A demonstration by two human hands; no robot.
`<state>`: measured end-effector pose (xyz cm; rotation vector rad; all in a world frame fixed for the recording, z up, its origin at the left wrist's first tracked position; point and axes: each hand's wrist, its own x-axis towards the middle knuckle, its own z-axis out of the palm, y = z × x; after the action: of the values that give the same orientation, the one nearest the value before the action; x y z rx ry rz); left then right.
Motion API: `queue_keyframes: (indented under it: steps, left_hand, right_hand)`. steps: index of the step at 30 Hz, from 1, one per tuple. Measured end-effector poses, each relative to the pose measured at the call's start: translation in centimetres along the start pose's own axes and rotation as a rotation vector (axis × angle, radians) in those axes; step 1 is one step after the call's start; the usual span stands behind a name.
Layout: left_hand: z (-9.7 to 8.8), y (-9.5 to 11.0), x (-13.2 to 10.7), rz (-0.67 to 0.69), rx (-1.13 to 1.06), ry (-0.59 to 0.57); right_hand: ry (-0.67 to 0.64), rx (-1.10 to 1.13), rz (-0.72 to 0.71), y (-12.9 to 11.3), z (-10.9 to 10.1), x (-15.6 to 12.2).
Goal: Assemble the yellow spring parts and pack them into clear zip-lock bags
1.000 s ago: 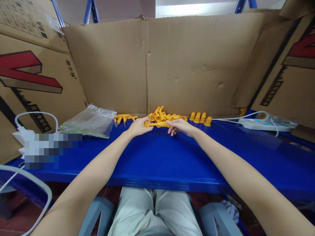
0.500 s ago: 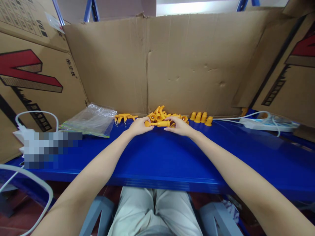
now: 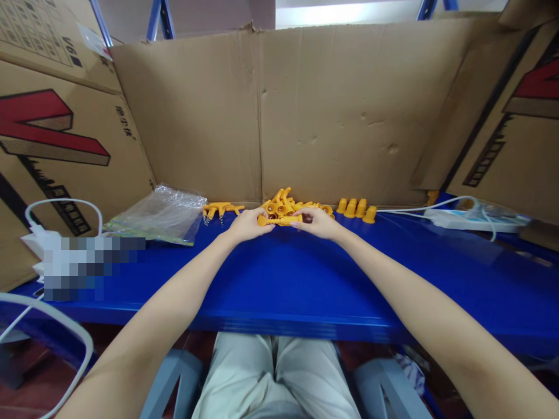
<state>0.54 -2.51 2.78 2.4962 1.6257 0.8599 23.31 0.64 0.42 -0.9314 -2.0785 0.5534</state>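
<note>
Between my hands a yellow plastic corkscrew (image 3: 282, 221) lies level, just in front of a pile of similar yellow parts. My left hand (image 3: 251, 224) is closed on its rounded left end. At the other end, the thumb and fingers of my right hand (image 3: 318, 223) pinch the wider barrel part. Behind them, the pile of yellow parts (image 3: 283, 199) shows handles and hollow barrels with open mouths; my hands partly hide it. Left of my left hand lie several yellow T-handles with metal spirals (image 3: 220, 208). Several yellow barrel-shaped sleeves (image 3: 361, 208) stand to the right.
A clear plastic bag (image 3: 163, 212) lies at the left on the blue table (image 3: 288, 279). Cardboard (image 3: 349, 110) walls the back and both sides. A white power strip (image 3: 469, 219) with cables sits at right; white cables and a blurred-out patch are at left.
My right hand has shifted slightly left along the corkscrew, its thumb and fingers now further over the barrel end. My left hand keeps its hold in nearly the same place.
</note>
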Motion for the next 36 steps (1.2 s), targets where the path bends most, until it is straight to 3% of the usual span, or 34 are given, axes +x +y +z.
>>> queue_keyframes:
  steps: [5,12,25,31,36]
  left_hand:
    - [0.0,0.0,0.0,0.002,-0.004,0.001]
    - [0.1,0.0,0.1,0.02,0.038,-0.006]
    - [0.1,0.0,0.0,0.029,-0.003,-0.016]
    - [0.3,-0.7,0.2,0.024,-0.023,-0.015]
    - [0.4,-0.8,0.3,0.022,-0.046,-0.027]
  right_hand:
    - [-0.01,0.237,0.157,-0.8,0.2,0.0]
    - [0.001,0.297,0.311,-2.0,0.2,-0.2]
    - [-0.016,0.292,0.395,-2.9,0.2,-0.4]
    - [0.018,0.42,0.506,-2.4,-0.9,-0.4]
    - [-0.023,0.403,0.482,-2.2,-2.0,-0.5]
